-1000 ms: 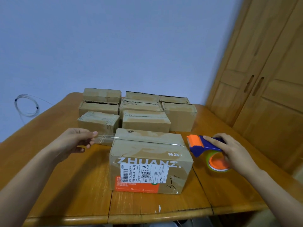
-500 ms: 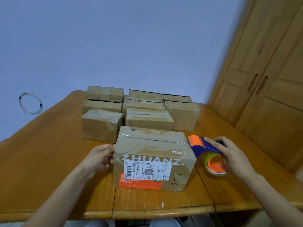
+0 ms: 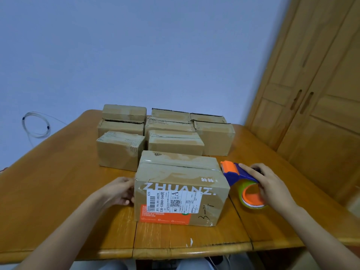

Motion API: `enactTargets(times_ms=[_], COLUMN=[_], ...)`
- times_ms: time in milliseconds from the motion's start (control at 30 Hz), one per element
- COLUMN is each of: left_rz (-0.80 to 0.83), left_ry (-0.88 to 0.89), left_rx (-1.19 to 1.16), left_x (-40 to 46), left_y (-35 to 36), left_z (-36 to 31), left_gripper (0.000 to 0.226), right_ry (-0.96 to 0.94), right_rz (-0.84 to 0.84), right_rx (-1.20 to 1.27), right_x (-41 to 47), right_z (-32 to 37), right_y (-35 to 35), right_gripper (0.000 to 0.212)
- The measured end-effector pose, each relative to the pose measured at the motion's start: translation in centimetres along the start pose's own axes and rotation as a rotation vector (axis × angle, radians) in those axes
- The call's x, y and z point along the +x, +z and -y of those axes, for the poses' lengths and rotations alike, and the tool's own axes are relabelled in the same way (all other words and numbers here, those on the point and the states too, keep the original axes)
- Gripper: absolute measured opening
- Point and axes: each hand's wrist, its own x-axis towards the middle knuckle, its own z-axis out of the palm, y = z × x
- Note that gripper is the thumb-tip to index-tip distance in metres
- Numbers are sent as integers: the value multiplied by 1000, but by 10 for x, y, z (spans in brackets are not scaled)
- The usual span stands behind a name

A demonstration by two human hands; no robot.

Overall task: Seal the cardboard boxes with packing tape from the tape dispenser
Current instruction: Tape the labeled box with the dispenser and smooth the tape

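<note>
On the far left a coil of thin cable [image 3: 36,124] hangs at the wall, away from the work, so I ignore it. My left hand [image 3: 120,190] lies against the left end face of the front box [image 3: 181,189], fingers turned to the cardboard; I judge it presses the tape end down there, but I cannot see if the fingers are straight or curled, so I cannot tell its state for sure. The front box stands near the front edge of the bench [image 3: 58,191], its label face toward me, and a clear tape strip [image 3: 179,165] runs along the top seam from the left edge to the right edge. Behind it stand the other boxes [image 3: 171,131] in rows, some with the flaps not fully flat. At the right, the tape dispenser [image 3: 241,180] sits just beside the upper right corner of the front box, its orange blade end touching or almost touching that corner, and my right hand [image 3: 270,184] grips it around the blue body and the roll. To do this step well, I think I must keep the left end pinned firmly, pull the dispenser down over the right edge with steady tension so the strip wraps onto the right face, then tilt the blade to cut cleanly. The risk is a wrinkle or a lifted end if I release the left side too early.
</note>
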Motion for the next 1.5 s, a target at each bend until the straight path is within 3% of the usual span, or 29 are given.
enactTargets(times_ms=[167,467,633,733,867,933,1033,1133,1233,1500], left_rz=[-135,-496,-414,-288,-120,-25,-16,15,2,30], left_ry=[55,612,810,829,724,612,583,574,588,557], left_rx=[43,18,242,551,920,1074,1288,1326,1336,1311], left_x=[-3,-41,-64,-63,-43,-32,-25,-28,-32,-29], left_y=[-2,4,45,90,135,141,131,109,94,90], left_z=[-2,-63,-105,-118,-122,-116,-105,-100,-96,-95], left_gripper=[27,27,23,22,54,67,69,67,80,71], right_ry=[12,-1,12,14,27,24,19,12,14,36], right_rz=[7,-1,-4,-19,-45,-66,-100,-106,-127,-164], right_rx=[-23,-62,-68,-75,-41,-23,16,57,62,55], right_x=[0,1,0,-2,-7,-9,-9,-6,-4,-17], right_z=[1,6,8,9,14,24,44,62,76,72], right_y=[-3,-11,-12,-12,-11,-9,-2,7,13,15], right_gripper=[98,109,110,110,104,101,102,105,106,107])
